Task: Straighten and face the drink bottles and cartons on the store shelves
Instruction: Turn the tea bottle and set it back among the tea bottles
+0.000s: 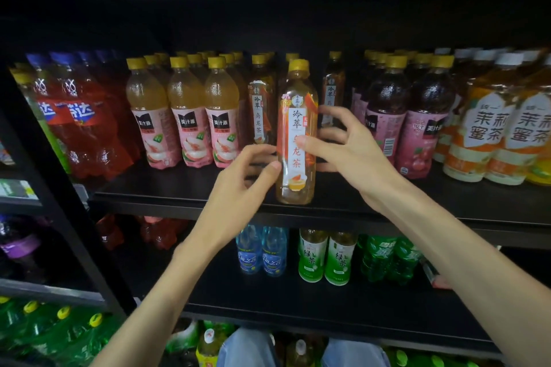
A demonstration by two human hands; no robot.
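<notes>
Your left hand (244, 170) and right hand (337, 143) pinch the clear yellow-capped oolong tea bottle (296, 134) with curled fingers at nine and three o'clock; it stands upright at the black shelf (447, 202) front edge.

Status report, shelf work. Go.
Left hand and right hand both gripping the oolong tea bottle. Bottle upright at the shelf edge, label facing out. Nothing blocking.
</notes>
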